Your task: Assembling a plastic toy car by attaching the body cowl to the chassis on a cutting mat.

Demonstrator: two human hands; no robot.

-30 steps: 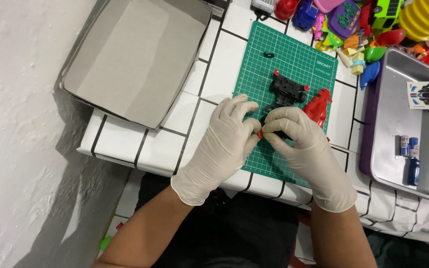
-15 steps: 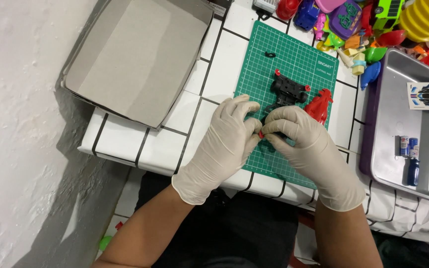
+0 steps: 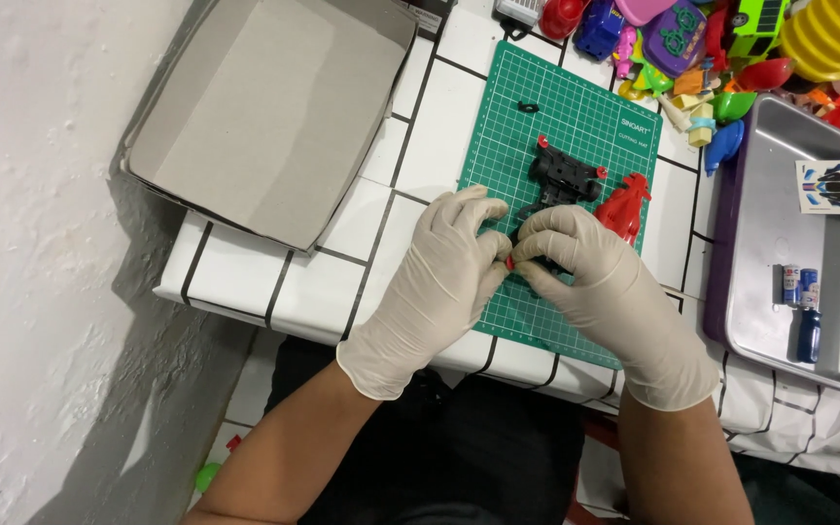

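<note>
Both gloved hands meet over the near half of the green mat [image 3: 576, 126]. The left hand [image 3: 439, 282] and right hand [image 3: 600, 287] have their fingertips pinched together on a small red part [image 3: 509, 262], which shows only as a speck between them; both grips are closed tight on it. Whether the part is already seated on anything cannot be told, since the fingers cover it.

The black chassis [image 3: 564, 175] lies on the mat just beyond the hands, its near end hidden under the right hand's fingers. Red pieces show at its far left and right corners, so some fitting appears done. The red body shell [image 3: 626, 206] lies loose just right of the chassis, not mounted. A small black piece [image 3: 528, 106] sits alone near the mat's far edge, unused. Judged from this, assembly looks part way through, with the shell and loose piece outstanding.

Surroundings: an open cardboard box [image 3: 264, 107] lies to the far left on the tiled table [image 3: 245, 282]; a metal tray [image 3: 828, 321] with small batteries and a sticker sheet stands to the right; assorted plastic toys [image 3: 712, 39] crowd the far right.
</note>
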